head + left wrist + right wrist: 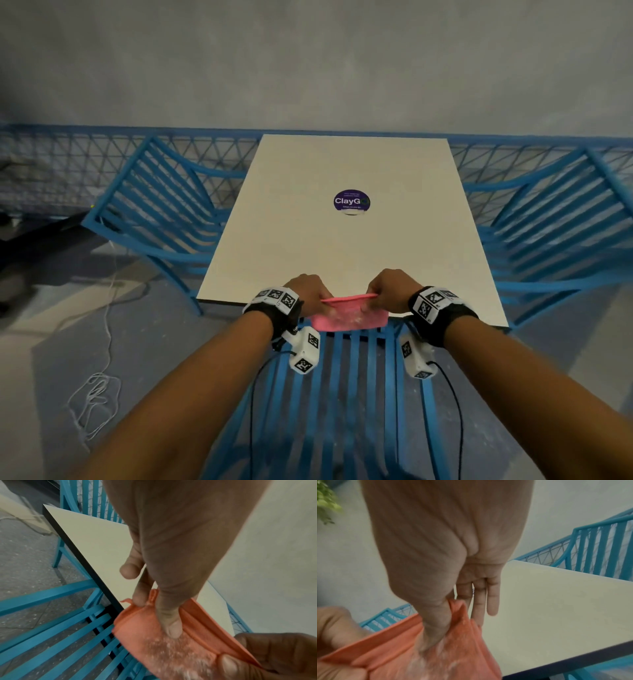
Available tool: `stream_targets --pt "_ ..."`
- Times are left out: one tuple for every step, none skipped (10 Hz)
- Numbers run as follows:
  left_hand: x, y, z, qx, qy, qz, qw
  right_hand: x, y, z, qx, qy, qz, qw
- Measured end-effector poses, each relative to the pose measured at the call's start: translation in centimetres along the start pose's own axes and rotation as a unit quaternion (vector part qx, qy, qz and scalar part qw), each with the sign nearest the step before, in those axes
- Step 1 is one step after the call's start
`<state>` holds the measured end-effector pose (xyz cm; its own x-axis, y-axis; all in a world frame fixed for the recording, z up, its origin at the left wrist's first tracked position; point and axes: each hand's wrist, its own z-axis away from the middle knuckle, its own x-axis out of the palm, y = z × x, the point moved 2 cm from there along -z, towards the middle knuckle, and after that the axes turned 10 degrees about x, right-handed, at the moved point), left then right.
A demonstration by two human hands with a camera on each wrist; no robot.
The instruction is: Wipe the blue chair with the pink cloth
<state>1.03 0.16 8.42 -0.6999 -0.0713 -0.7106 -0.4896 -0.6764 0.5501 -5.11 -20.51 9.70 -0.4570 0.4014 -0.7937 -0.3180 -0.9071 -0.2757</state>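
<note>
A pink cloth (349, 317) with whitish dust on it hangs folded between both my hands, over the near edge of the white table (342, 246). My left hand (310, 294) pinches its left top corner, thumb (171, 623) pressed on the cloth (164, 646). At the other corner my right hand (388, 289) pinches the cloth (399, 654) the same way. Directly below the cloth stands the blue slatted chair (342, 394), its back toward me. In the head view the cloth hangs down to the chair's top rail; contact is unclear.
Two more blue slatted chairs flank the table, one at the left (161, 212) and one at the right (555, 226). A blue mesh railing (68, 161) runs behind. A purple round sticker (351, 201) marks the tabletop. A white cord (99, 394) lies on the floor at left.
</note>
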Motion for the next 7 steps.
stream_targets --pt "-0.8 -0.5 -2.8 -0.029 0.047 -0.035 0.998 -0.1 0.5 -3.0 0.009 0.07 -0.004 0.998" --pt "-1.4 -1.2 -5.4 -0.047 0.125 -0.087 0.987 0.2 0.8 -5.3 -0.007 0.194 0.022 0.981" --pt "-0.3 -2.0 -6.8 -0.048 0.178 -0.102 0.978 1.7 1.0 -6.5 -0.027 0.277 0.033 0.96" --pt "2.4 -3.1 -7.3 -0.06 0.146 -0.131 0.979 4.4 1.4 -7.2 -0.032 0.248 0.061 0.966" --pt "5.1 -4.5 -7.3 -0.066 0.115 -0.124 0.983 6.5 1.7 -7.0 -0.034 0.185 0.084 0.979" --pt "5.6 -4.4 -6.4 -0.06 0.11 -0.128 0.984 6.7 1.8 -6.3 -0.033 0.148 0.071 0.986" --pt "5.0 -4.1 -5.8 -0.065 0.116 -0.103 0.986 5.9 1.8 -5.8 -0.016 0.124 0.062 0.99"
